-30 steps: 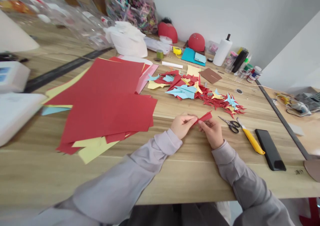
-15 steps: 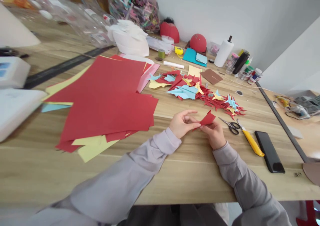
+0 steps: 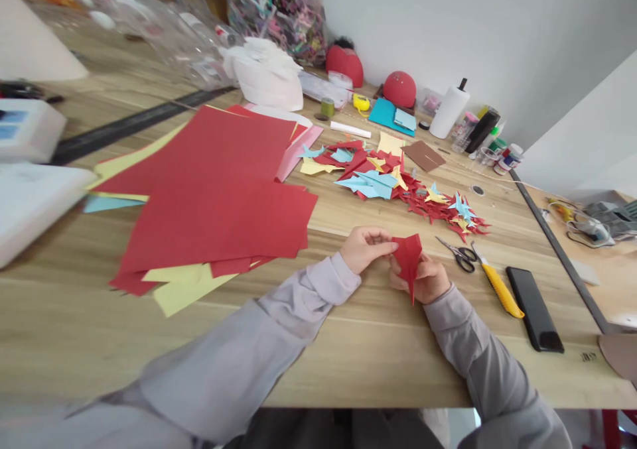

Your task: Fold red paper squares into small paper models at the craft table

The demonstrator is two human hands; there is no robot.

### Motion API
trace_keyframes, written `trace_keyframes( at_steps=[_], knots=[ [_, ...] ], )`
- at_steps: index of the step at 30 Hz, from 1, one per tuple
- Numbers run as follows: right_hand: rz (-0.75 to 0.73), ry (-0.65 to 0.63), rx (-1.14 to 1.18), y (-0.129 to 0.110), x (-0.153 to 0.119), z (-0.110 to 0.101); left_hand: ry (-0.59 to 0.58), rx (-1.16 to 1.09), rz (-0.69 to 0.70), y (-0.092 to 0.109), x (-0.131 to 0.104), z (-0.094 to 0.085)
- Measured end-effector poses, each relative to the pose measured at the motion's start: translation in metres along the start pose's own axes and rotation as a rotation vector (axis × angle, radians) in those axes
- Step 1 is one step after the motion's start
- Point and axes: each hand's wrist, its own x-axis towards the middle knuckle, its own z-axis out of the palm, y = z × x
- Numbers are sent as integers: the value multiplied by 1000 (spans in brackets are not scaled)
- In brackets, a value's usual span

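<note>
My fingers [image 3: 379, 239] pinch a folded red paper piece [image 3: 409, 260] from both sides: my left hand [image 3: 364, 248] grips its upper left corner between thumb and fingertips, and my right hand [image 3: 428, 279] is closed behind it, holding it just above the table [image 3: 348, 349] in front of me. The piece is matte card, creased flat, wide at the top and narrowing to a sharp point that hangs downward. Both my sleeves are soft grey cloth. The table is pale wood with a streaked grain. Left of my hands lies a loose stack of large red sheets [image 3: 213, 197] with yellow sheets [image 3: 184, 290] poking out beneath. Beyond my hands is a heap of folded shapes [image 3: 398, 184], red, blue and yellow, all spiky points. Just right of my right hand lie small scissors [image 3: 460, 255], then a yellow-handled knife [image 3: 495, 283], then a glossy black phone [image 3: 534, 308], side by side. Far back stands a white paper roll [image 3: 448, 111] near two red domed things [image 3: 398, 89].
</note>
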Motion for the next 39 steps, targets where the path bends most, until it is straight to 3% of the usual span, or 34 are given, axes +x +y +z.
trace_keyframes(
  at_steps=[7,13,20,32,39],
  knots=[
    [122,-18,119,-1,1,-11,-23,-78,57,2,1,-6],
    [254,-81,84,5,2,-13,-185,-40,30,5,-3,-2],
    [284,-95,62,7,1,-9,-121,-11,-46,7,-6,1],
    [89,-68,154,3,1,-14,-84,-129,-23,5,-3,1],
    [-79,-44,213,-2,1,-13,-34,-177,-114,4,0,-4]
  ],
)
